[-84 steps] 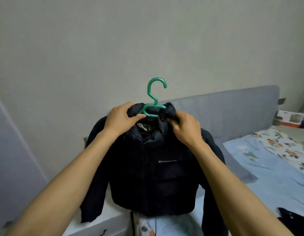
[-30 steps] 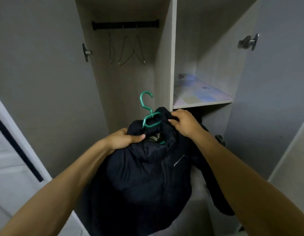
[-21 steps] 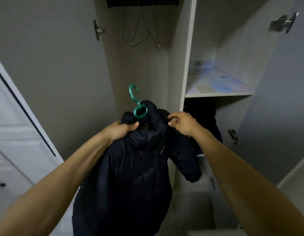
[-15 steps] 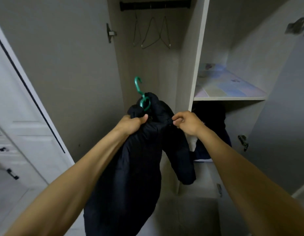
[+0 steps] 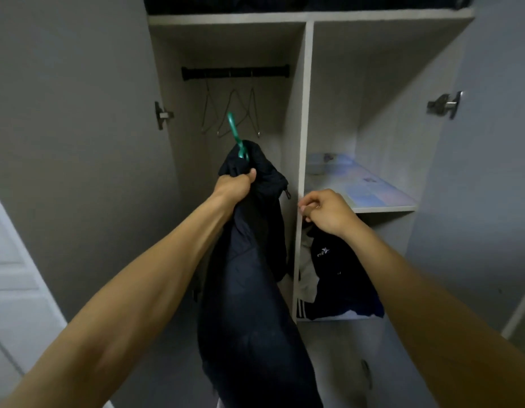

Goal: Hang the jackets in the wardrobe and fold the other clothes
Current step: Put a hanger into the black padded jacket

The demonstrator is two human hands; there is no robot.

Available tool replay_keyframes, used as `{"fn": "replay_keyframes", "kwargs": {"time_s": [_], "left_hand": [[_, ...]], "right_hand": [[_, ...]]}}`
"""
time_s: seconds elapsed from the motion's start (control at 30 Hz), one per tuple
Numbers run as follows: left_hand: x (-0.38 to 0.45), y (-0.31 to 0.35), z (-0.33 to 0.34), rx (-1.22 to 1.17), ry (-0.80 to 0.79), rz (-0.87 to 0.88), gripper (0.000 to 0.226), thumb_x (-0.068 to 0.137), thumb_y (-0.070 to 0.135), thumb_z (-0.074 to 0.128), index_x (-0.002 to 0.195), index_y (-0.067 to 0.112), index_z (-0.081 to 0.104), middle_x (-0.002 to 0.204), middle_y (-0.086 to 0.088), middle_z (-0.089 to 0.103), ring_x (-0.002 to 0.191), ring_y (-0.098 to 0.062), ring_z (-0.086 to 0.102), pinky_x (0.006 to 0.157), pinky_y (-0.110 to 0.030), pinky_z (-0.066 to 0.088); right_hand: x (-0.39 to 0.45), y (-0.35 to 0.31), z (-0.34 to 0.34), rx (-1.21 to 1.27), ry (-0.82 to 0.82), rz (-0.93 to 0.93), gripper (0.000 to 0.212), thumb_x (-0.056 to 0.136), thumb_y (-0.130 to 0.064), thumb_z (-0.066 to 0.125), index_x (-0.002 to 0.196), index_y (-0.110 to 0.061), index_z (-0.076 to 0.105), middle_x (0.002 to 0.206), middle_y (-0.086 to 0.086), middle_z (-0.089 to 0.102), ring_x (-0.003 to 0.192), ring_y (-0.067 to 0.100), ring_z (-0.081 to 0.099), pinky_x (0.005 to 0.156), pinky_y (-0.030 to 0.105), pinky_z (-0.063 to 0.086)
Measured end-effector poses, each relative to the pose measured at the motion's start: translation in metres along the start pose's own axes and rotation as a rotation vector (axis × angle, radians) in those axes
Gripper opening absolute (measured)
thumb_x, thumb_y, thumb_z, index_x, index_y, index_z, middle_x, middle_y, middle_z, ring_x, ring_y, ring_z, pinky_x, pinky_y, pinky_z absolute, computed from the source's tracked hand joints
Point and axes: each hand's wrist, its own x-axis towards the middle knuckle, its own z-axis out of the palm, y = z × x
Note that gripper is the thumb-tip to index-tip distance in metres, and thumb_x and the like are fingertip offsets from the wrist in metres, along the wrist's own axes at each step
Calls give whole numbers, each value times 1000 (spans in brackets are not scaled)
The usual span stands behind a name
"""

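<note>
Clenched tight around the collar of the dark navy padded jacket (image 5: 249, 290), the left hand (image 5: 233, 187) holds the garment up in front of the open wardrobe (image 5: 304, 113), thumb pressed over the bunched fabric just below the green plastic hanger (image 5: 236, 136). That hanger's hook pokes up out of the jacket's neck, tilted to the left, and it sits below the black hanging rail (image 5: 234, 72), not on it. Off to the side, the right hand (image 5: 326, 212) is clear of the jacket, fingers curled in with thumb and forefinger close together near the white centre divider (image 5: 302, 172); whether it pinches anything, I cannot tell. The jacket hangs long and heavy from the left fist, one sleeve drooping beside the divider, its body falling down between the two forearms. On the rail, thin wire hangers (image 5: 234, 113) dangle bare in the left compartment. Over in the right compartment, a shelf with a pale patterned liner (image 5: 370, 191) sits level with the right hand, and beneath it lies a heap of dark clothes (image 5: 340, 278) with a small white logo and white stripes showing. Both grey wardrobe doors (image 5: 78, 113) stand wide open.
</note>
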Motion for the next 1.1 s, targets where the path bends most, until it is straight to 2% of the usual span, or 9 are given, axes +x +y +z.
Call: {"fn": "replay_keyframes", "kwargs": {"time_s": [0.07, 0.23, 0.37, 0.5, 0.67, 0.77, 0.87, 0.97, 1.1], "left_hand": [[12, 2, 18, 32, -25, 24, 62, 86, 40, 73, 130, 0, 55, 114, -11, 65, 98, -27, 66, 80, -31, 53], [42, 5, 75, 218, 14, 70, 47, 89, 46, 66, 112, 5, 62, 117, -14, 66, 106, -31, 64, 90, -34, 52], [90, 20, 104, 268, -42, 76, 52, 92, 44, 63, 121, 2, 58, 123, -16, 63, 110, -32, 61, 88, -32, 48], [147, 50, 115, 264, -89, 98, 62, 94, 42, 60, 137, -2, 47, 135, -17, 57, 119, -32, 57, 91, -29, 45], [203, 90, 109, 291, -35, 185, 48, 94, 38, 60, 127, 2, 60, 131, -15, 61, 121, -30, 58, 82, -27, 42], [231, 106, 108, 297, -38, 201, 57, 97, 43, 54, 134, 0, 54, 136, -17, 57, 125, -31, 55, 87, -26, 42], [251, 125, 109, 243, -56, 209, 68, 96, 45, 55, 140, -6, 42, 141, -19, 53, 125, -33, 54, 101, -31, 46], [274, 142, 110, 262, -50, 227, 69, 96, 45, 56, 140, -6, 42, 141, -19, 52, 125, -33, 54, 103, -33, 46], [295, 160, 116, 283, -80, 256, 61, 99, 44, 50, 138, -2, 46, 141, -17, 52, 126, -31, 53, 94, -28, 44]], "right_hand": [[10, -2, -10, -15, 27, -9, 22, 92, -10, 61, 78, -25, 68, 75, 0, 68, 83, 22, 67, 86, 35, 55], [39, -1, -28, -34, 85, -23, 28, 90, -8, 62, 73, -30, 65, 66, -7, 65, 72, 13, 64, 76, 25, 49], [70, 9, -43, -60, 138, -25, 30, 89, -6, 59, 72, -30, 64, 75, 0, 71, 77, 18, 67, 79, 29, 53], [111, 8, -49, -55, 198, -19, 19, 89, -6, 59, 80, -19, 70, 81, 11, 73, 81, 25, 69, 81, 31, 54], [152, -9, -26, 148, 35, 13, 17, 98, -21, 58, 84, -19, 66, 81, 7, 70, 71, 20, 70, 69, 34, 56], [173, -18, -9, 204, -42, 9, 36, 99, -47, 50, 94, -15, 67, 84, 2, 65, 71, 12, 64, 62, 28, 56], [192, -24, 1, 181, -27, 1, 43, 91, -62, 51, 107, -27, 68, 93, -2, 71, 87, 14, 68, 80, 35, 59], [204, -25, 11, 159, -22, -7, 53, 86, -55, 65, 127, -22, 60, 120, -1, 68, 109, 16, 64, 98, 37, 52], [219, -29, 21, -42, 53, 1, 41, 93, -43, 62, 123, -14, 58, 121, 5, 64, 112, 26, 60, 97, 40, 50]]}}
